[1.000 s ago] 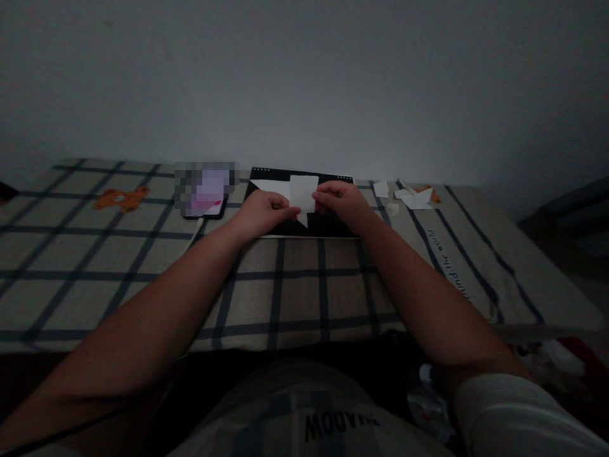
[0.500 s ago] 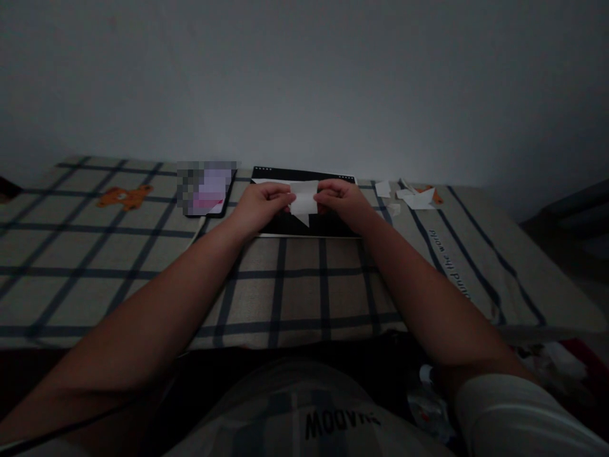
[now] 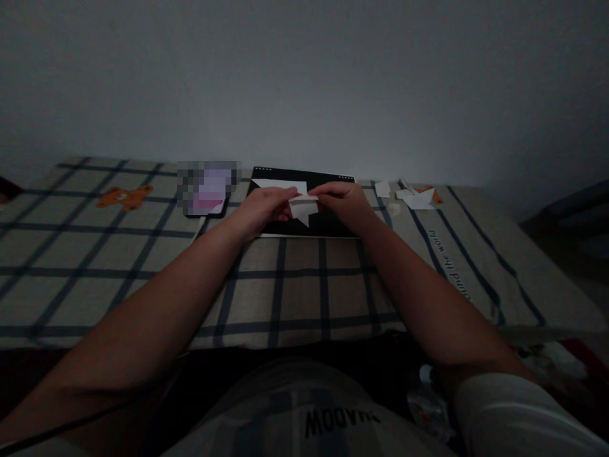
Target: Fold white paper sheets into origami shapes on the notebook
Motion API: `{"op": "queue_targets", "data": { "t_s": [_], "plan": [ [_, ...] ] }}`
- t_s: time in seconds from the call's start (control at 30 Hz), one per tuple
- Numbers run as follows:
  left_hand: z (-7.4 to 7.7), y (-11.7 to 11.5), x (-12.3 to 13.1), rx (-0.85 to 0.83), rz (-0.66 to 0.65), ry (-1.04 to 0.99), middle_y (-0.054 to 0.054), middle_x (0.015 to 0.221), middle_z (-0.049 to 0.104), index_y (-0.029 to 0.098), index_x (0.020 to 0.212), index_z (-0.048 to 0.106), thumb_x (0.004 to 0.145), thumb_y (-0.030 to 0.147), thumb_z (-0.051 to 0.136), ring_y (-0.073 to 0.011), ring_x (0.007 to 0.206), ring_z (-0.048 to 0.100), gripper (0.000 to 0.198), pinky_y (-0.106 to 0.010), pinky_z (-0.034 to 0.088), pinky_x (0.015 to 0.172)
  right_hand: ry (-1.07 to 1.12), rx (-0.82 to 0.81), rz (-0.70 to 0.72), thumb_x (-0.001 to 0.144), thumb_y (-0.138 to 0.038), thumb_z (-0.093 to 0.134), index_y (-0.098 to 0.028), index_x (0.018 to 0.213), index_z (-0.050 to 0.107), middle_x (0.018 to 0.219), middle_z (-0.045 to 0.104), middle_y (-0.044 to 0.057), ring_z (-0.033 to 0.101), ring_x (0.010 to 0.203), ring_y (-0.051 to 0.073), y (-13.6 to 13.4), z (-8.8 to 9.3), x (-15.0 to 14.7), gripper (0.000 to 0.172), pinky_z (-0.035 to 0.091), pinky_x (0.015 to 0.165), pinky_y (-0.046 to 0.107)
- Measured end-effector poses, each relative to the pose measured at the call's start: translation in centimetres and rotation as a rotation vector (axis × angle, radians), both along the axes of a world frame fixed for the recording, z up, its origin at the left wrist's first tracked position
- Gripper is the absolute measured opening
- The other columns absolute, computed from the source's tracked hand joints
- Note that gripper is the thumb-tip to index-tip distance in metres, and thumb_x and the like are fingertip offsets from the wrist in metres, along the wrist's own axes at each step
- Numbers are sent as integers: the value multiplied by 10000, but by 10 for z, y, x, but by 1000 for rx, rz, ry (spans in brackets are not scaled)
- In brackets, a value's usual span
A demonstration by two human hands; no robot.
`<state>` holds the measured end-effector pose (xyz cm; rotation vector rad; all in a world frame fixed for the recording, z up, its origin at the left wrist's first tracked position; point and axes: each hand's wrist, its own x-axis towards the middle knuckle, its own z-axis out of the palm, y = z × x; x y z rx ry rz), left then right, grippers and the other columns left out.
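Between my two hands is a small piece of white paper [image 3: 303,205], with a crease or folded edge running across its upper part. My left hand [image 3: 267,206] pinches its left side between thumb and fingers. At the upper right edge, the thumb and fingers of my right hand [image 3: 340,198] are closed on the same paper. Beneath lies a larger white sheet [image 3: 280,184], partly hidden by my left hand, on a black board [image 3: 328,223] with small holes along its far edge.
Left of the board lies a phone [image 3: 209,189] with a white cable [image 3: 198,228]. White paper scraps [image 3: 382,189] and a folded paper piece [image 3: 419,198] lie to the right. A checked cloth [image 3: 299,292] covers the table, which meets a grey wall [image 3: 304,82]. A plastic bottle [image 3: 431,400] is below.
The small paper has tilted and its upper part is now folded over, so it looks shorter. My left hand has turned, thumb on top. More of the sheet beneath shows.
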<state>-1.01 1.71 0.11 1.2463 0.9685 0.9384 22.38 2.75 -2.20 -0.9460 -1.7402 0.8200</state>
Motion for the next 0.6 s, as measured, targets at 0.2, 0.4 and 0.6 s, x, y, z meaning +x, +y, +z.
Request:
{"op": "queue_targets", "data": {
  "t_s": [0.2,0.4,0.6],
  "plan": [
    [-5,-1,-1,82,-55,68,-64,837,811,148,901,874,630,396,996,-95,667,609,387,-200,451,606,31,-25,-12,868,-382,802,-263,1113,885,955,850,7,745,844,185,-4,2,-4,284,638,834,359],
    [-4,4,-2,83,77,-64,-74,964,843,160,966,878,585,411,1030,-131,791,694,481,-216,540,698,152,-210,48,884,-657,785,-206,927,844,820,804,40,724,720,164,-4,3,-7,457,629,731,319],
    [-5,2,0,116,92,-54,-97,1046,859,159,1018,860,636,403,1017,-168,866,753,479,-251,615,770,84,-227,67,815,-633,866,-212,863,822,825,820,34,730,746,164,-8,4,-10,426,610,747,313]
  ]
}}
